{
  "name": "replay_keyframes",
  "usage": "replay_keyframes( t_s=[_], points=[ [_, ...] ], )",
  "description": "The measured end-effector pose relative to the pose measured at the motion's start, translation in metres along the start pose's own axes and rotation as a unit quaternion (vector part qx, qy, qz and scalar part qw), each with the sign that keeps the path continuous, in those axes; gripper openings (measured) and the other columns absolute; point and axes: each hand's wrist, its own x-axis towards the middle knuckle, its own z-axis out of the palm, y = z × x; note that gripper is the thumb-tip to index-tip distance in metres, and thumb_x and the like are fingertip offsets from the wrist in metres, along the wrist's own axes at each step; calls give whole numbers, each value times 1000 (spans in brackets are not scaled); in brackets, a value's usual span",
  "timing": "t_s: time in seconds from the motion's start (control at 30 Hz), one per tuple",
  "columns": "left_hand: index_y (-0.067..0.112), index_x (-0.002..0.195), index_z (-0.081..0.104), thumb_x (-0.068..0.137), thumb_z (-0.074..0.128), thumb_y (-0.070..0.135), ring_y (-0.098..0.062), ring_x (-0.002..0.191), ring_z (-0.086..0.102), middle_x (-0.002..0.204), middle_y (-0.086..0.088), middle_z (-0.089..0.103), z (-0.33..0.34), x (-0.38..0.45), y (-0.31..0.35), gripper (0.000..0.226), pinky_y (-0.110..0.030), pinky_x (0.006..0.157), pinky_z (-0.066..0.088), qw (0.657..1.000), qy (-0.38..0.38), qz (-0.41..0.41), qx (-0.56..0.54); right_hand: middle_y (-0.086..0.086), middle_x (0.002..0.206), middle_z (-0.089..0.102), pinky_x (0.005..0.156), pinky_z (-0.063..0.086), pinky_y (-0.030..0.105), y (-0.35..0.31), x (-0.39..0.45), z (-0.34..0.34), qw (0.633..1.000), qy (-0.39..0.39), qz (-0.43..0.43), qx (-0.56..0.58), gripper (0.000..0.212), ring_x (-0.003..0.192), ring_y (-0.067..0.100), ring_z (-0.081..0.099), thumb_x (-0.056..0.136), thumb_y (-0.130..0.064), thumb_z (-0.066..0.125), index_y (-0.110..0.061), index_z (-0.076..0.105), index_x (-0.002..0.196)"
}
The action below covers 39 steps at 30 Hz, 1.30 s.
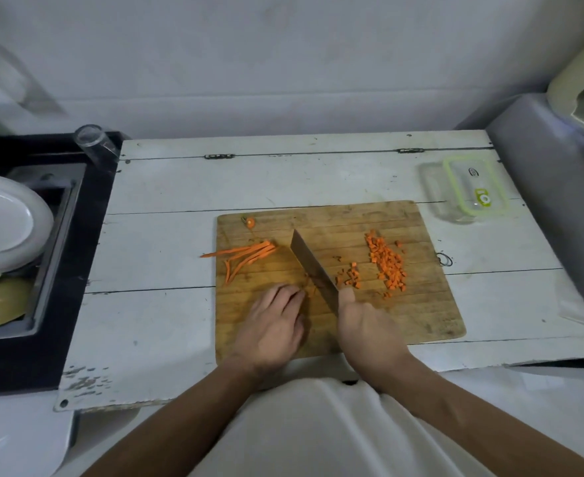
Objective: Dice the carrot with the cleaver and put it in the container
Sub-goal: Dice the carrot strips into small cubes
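Note:
A wooden cutting board [421, 304] lies on a white table. My right hand [362, 321] grips the handle of the cleaver [311, 266], whose blade rests on the board. My left hand [276, 321] has its fingers curled over a few carrot strips [309, 287] right beside the blade; most of them are hidden. Long carrot strips [249, 254] lie at the board's left. A pile of diced carrot [388, 263] sits at the right, with a smaller heap [350, 278] near the blade. A carrot end [250, 222] lies at the far left corner. The clear container [438, 197] stands beyond the board's right corner.
A green-rimmed lid [476, 187] lies next to the container. A glass [94, 144] stands at the table's back left. Left of it is a black-framed sink [63, 235] with a white plate [4, 222]. A metal surface [541, 187] rises at the right.

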Motion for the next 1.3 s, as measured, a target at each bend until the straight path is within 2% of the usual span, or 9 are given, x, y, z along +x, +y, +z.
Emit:
replay_keyframes(
  t_s=[0.13, 0.23, 0.4, 0.57, 0.73, 0.9, 1.1, 1.2, 1.3],
  points=[
    [15, 135, 63, 102, 44, 30, -19, 126, 49, 133, 2, 56, -1, -3, 2, 42, -38, 105, 46, 998, 48, -14, -28, 10, 82, 65, 60, 41, 40, 16, -1, 4, 999, 19, 11, 35, 11, 78, 38, 65, 101, -10, 40, -19, 37, 106],
    [16, 130, 67, 100, 56, 24, -19, 113, 52, 123, 2, 58, -2, -5, -3, 33, -35, 96, 48, 995, 84, -32, -34, 1, 70, 51, 59, 38, 38, 23, -6, 0, 999, 21, 20, 39, 11, 69, 33, 56, 102, -13, 39, -22, 34, 100],
    [15, 113, 72, 101, 60, 18, -13, 98, 52, 106, 3, 58, -7, 10, -1, 17, -32, 83, 52, 994, 55, -74, -60, -3, 67, 43, 56, 34, 37, 26, -5, -11, 999, 10, 21, 43, 10, 64, 26, 47, 106, -22, 37, -21, 34, 96],
    [23, 108, 70, 104, 55, 25, -9, 96, 55, 106, 9, 56, -16, 34, 15, 16, -22, 81, 47, 993, 23, -88, -78, -3, 70, 44, 56, 33, 36, 25, -4, -17, 999, 2, 25, 41, 10, 63, 23, 45, 106, -23, 36, -21, 34, 97],
    [25, 127, 63, 99, 63, 33, -11, 107, 59, 114, 8, 62, -14, 49, 22, 29, -27, 92, 53, 987, 37, -130, -88, -2, 76, 49, 47, 27, 31, 25, -5, -15, 999, 9, 18, 25, 12, 65, 23, 50, 105, -20, 39, -25, 32, 97],
    [21, 103, 73, 98, 65, 25, -10, 94, 55, 98, 8, 61, -7, 51, 21, 10, -28, 84, 51, 983, 65, -143, -96, 4, 78, 57, 62, 49, 44, 38, -15, -20, 997, 46, 32, 59, 11, 74, 33, 61, 106, -28, 37, -23, 31, 98],
    [25, 92, 67, 99, 62, 28, -8, 90, 52, 92, 12, 57, -5, 56, 28, 9, -29, 87, 50, 977, 76, -172, -103, 4, 81, 60, 65, 52, 45, 37, -18, -23, 999, 32, 12, 36, 9, 74, 32, 61, 105, -29, 38, -22, 35, 101],
    [29, 89, 62, 99, 59, 31, -9, 91, 54, 91, 12, 57, -3, 57, 30, 11, -30, 88, 50, 976, 76, -183, -86, 1, 82, 58, 60, 43, 37, 28, -17, -19, 999, 33, 10, 30, 3, 71, 27, 56, 105, -25, 39, -23, 37, 106],
    [30, 87, 56, 98, 59, 31, -7, 89, 49, 90, 13, 53, 0, 57, 29, 11, -29, 87, 48, 977, 85, -178, -83, 0, 83, 61, 59, 45, 35, 25, -19, -13, 1000, 19, 23, 9, 25, 72, 23, 62, 98, -15, 56, -25, 35, 106]
  ],
)
